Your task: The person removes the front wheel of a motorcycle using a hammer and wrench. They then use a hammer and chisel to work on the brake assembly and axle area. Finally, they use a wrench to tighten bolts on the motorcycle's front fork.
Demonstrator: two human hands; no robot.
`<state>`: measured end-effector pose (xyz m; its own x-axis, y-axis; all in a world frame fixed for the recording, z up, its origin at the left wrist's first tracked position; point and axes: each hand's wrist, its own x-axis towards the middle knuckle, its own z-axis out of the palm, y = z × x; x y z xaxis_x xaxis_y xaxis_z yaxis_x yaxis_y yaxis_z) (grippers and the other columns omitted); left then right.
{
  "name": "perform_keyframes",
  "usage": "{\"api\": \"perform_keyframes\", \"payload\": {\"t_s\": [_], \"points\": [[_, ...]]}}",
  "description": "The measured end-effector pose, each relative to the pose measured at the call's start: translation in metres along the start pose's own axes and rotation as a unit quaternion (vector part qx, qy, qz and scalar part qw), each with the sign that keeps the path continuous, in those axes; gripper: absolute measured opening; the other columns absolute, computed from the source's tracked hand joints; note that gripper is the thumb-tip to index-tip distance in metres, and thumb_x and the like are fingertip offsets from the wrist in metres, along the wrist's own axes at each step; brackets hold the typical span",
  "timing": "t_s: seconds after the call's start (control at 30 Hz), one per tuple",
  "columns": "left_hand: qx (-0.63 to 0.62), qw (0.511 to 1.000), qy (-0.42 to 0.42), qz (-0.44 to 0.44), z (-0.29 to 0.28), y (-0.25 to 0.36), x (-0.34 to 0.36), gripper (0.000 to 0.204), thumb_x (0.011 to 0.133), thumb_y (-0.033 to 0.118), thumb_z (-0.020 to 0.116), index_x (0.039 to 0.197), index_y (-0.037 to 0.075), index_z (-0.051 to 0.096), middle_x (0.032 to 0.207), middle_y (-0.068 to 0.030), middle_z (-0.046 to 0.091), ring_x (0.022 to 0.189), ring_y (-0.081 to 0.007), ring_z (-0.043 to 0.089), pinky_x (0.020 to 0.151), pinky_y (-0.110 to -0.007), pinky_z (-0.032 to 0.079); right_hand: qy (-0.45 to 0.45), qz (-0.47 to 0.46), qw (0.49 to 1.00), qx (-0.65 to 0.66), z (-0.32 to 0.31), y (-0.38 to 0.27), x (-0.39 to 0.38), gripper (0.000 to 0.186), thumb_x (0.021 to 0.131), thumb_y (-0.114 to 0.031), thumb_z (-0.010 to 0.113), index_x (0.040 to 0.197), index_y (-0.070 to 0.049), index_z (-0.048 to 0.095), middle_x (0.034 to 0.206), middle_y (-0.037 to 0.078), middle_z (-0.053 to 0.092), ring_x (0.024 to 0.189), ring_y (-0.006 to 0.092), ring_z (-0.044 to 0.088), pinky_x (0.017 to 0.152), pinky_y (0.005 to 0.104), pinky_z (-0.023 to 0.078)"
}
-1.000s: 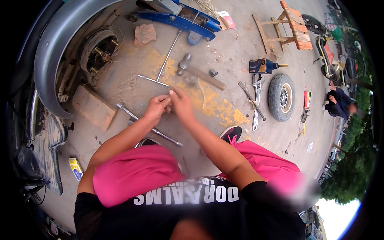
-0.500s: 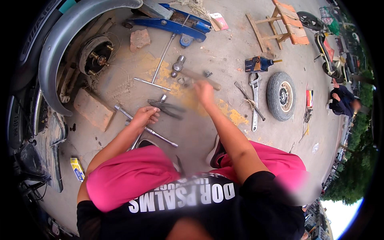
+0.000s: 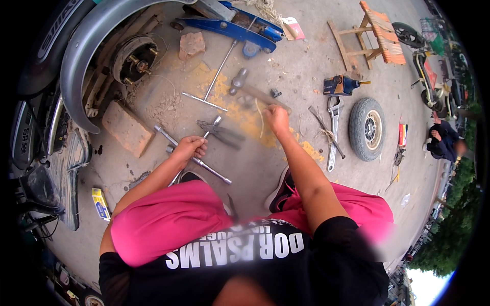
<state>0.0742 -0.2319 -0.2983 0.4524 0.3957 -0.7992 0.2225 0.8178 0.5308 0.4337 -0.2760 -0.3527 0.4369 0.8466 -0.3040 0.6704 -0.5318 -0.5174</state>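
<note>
Hammer [image 3: 238, 81] could skid if right hand [image 3: 276, 120], fingers curled, bumps its right end; left hand [image 3: 191, 148] curled too, can't tell either grip.

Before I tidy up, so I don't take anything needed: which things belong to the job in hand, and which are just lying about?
Likely the job's: cross wrench, at the left hand; hammer, beside the right hand; pliers; bare wheel hub; loose wheel; blue jack.

Apparently just lying about: wooden stool; yellow-and-blue box; pink-and-white card.

Blurred pliers handles [image 3: 229, 135] and hammer handle [image 3: 259, 95], its contact with right fingers [image 3: 272, 112] unclear, fender [image 3: 76, 66] cropped above
</note>
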Motion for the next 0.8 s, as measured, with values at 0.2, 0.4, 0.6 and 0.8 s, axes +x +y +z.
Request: {"api": "perform_keyframes", "payload": {"t_s": [0.2, 0.4, 0.6, 0.8], "points": [[0.009, 1.000, -0.003, -0.009, 0.001, 0.000, 0.003, 0.020, 0.097, 0.017, 0.054, 0.102, 0.000, 0.063, 0.080, -0.0048, 0.064, 0.065, -0.0127, 0.063, 0.057, -0.024, 0.052, -0.048, 0.056, 0.997, -0.003, 0.013, -0.010, -0.005, 0.025, 0.073, -0.021, 0.068, 0.084, 0.001, 0.069, 0.082, 0.024, 0.066, 0.083, 0.0377, 0.066, 0.075, 0.0426, 0.051], [0.011, 1.000, -0.004, -0.017, 0.003, 0.002, 0.008, 0.021, 0.097, 0.018, 0.054, 0.104, 0.000, 0.063, 0.081, -0.0046, 0.063, 0.066, -0.0123, 0.063, 0.057, -0.024, 0.051, -0.037, 0.049, 0.998, 0.028, 0.007, -0.007, -0.019, 0.026, 0.070, -0.020, 0.069, 0.082, 0.002, 0.068, 0.078, 0.024, 0.066, 0.078, 0.0367, 0.067, 0.071, 0.0420, 0.051], [0.011, 1.000, -0.012, -0.004, 0.002, -0.002, 0.012, 0.021, 0.096, 0.018, 0.054, 0.103, 0.000, 0.063, 0.081, -0.0044, 0.063, 0.064, -0.0125, 0.062, 0.057, -0.024, 0.051, 0.035, -0.001, 0.997, 0.062, -0.021, -0.017, -0.021, 0.020, 0.075, -0.014, 0.069, 0.090, 0.000, 0.069, 0.088, 0.020, 0.067, 0.079, 0.0319, 0.067, 0.070, 0.0363, 0.051], [0.008, 1.000, 0.007, -0.002, -0.001, -0.002, 0.012, 0.023, 0.095, 0.019, 0.054, 0.103, 0.001, 0.065, 0.082, -0.0053, 0.063, 0.066, -0.0129, 0.061, 0.058, -0.024, 0.050, 0.135, 0.000, 0.991, 0.006, -0.022, 0.020, -0.014, 0.018, 0.081, -0.007, 0.064, 0.098, -0.002, 0.067, 0.097, 0.018, 0.065, 0.087, 0.0332, 0.064, 0.079, 0.0375, 0.050]]}}
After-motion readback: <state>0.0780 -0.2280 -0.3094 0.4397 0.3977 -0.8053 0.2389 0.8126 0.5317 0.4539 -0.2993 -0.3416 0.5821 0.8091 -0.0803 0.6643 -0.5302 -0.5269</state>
